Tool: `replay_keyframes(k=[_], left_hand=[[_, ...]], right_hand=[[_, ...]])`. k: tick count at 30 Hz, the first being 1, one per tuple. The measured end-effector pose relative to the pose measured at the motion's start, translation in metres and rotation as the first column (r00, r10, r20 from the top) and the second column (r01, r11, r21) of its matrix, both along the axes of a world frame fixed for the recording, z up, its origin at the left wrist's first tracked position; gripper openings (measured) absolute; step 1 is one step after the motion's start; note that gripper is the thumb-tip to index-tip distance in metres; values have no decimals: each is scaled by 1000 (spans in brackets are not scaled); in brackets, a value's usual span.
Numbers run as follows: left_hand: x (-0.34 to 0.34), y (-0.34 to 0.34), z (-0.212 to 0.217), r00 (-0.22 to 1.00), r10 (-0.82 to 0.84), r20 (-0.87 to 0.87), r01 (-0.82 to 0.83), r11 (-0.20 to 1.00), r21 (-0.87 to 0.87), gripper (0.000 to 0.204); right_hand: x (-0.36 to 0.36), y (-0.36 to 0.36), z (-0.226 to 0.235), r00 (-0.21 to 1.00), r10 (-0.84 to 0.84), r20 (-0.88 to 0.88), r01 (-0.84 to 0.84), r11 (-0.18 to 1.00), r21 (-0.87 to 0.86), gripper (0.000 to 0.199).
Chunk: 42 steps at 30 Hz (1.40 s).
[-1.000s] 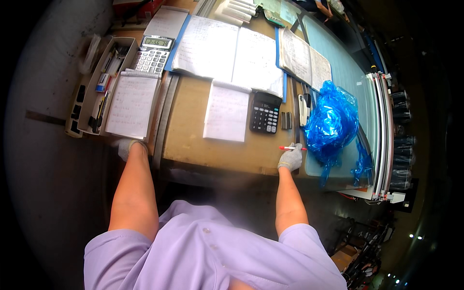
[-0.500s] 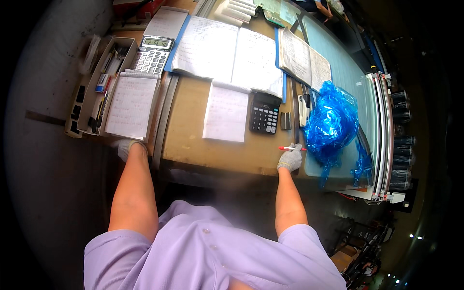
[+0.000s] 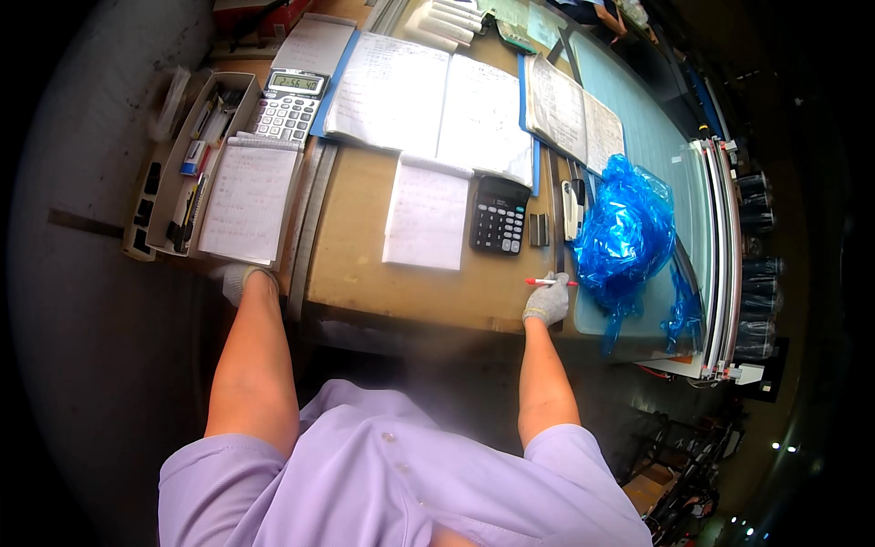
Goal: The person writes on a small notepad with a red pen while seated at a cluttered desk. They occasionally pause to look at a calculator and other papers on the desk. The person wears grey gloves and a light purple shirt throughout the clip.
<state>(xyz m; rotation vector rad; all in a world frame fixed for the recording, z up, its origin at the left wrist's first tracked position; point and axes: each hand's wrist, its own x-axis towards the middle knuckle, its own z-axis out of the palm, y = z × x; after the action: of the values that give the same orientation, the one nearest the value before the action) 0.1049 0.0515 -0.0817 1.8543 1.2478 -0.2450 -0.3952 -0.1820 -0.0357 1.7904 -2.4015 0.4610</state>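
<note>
My right hand, in a grey knitted glove, rests at the front edge of the desk, closed round a red-and-white pen. The pen lies crosswise in its fingers. My left hand, gloved alike, is at the desk's left front edge, just below a spiral notepad with handwriting. Its fingers are hidden, so its grip cannot be told. Between the hands lie a second written notepad and a black calculator. A stapler and staple strips lie beyond my right hand.
A crumpled blue plastic bag lies right of my right hand. Open ledgers and a worn logbook spread across the back. At left stand a stationery box and a silver calculator. Long strips line the right side.
</note>
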Motion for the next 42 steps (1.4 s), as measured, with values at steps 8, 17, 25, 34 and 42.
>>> replay_keyframes(k=[8,17,25,34,42], left_hand=[[-2,-3,5,995,88,45,-85,995,-58,76],[-12,-6,35,996,-67,-50,66,997,-29,60],[-17,-6,47,998,-64,-22,62,993,-100,67],[-2,-6,31,993,-112,-45,109,991,-80,69],[-4,-5,32,982,-161,-96,161,987,-5,70]], right_hand=[[3,1,4,1000,-8,-22,8,1000,17,23],[-5,4,2,1000,-7,-22,8,1000,14,21],[1,2,2,998,-21,-59,24,999,38,22],[4,2,5,999,-15,-43,16,999,35,22],[4,3,3,1000,11,-15,-10,999,31,20]])
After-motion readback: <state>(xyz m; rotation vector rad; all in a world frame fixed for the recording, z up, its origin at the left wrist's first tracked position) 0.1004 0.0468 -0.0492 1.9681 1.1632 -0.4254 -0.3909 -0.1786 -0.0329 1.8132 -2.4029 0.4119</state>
